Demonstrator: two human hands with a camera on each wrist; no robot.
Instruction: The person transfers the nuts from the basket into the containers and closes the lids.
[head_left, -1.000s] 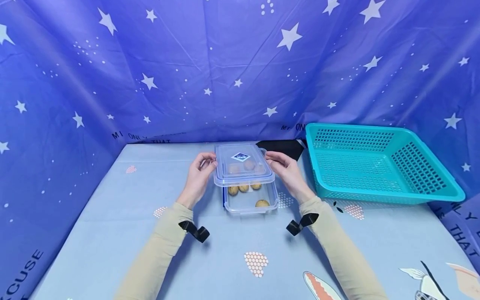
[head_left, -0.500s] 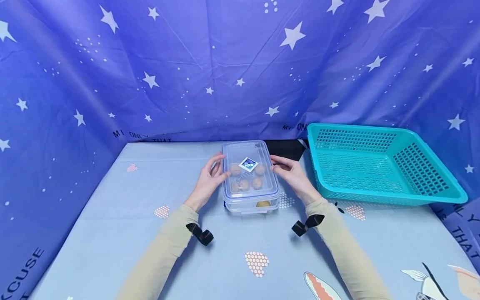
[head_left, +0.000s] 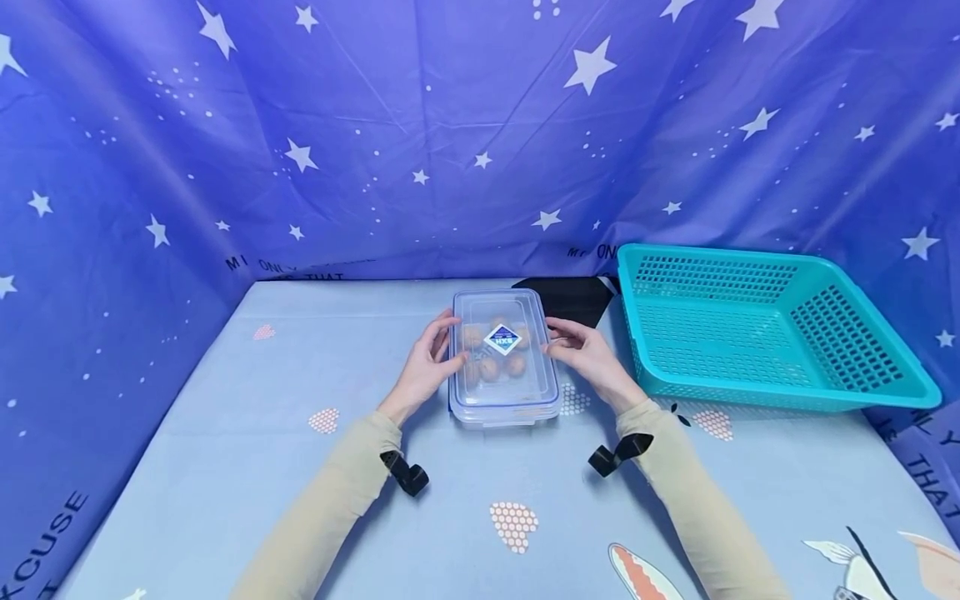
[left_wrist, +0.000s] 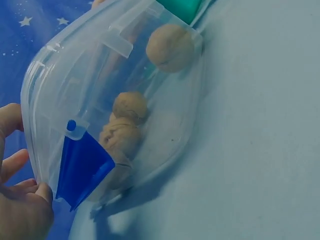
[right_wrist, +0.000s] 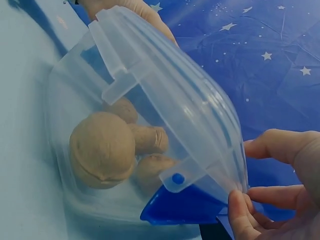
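A clear plastic food container stands on the table with several walnuts inside. Its clear lid, which bears a blue-and-white diamond label, lies over the rim. On the left long side my left hand holds the lid's edge, thumb nearer me and fingers farther back. My right hand holds the opposite edge, its thumb and fingertips at the lid in the right wrist view. Blue side clips, one on the left and one on the right, hang outward, unfastened.
To the right sits a teal perforated basket. A black flat item lies behind the container against the starry blue curtain. A pale blue patterned cloth covers the table.
The lid has come down from a tilted position above the container's back half and now covers the whole opening. Both hands have moved slightly right and toward me with it.
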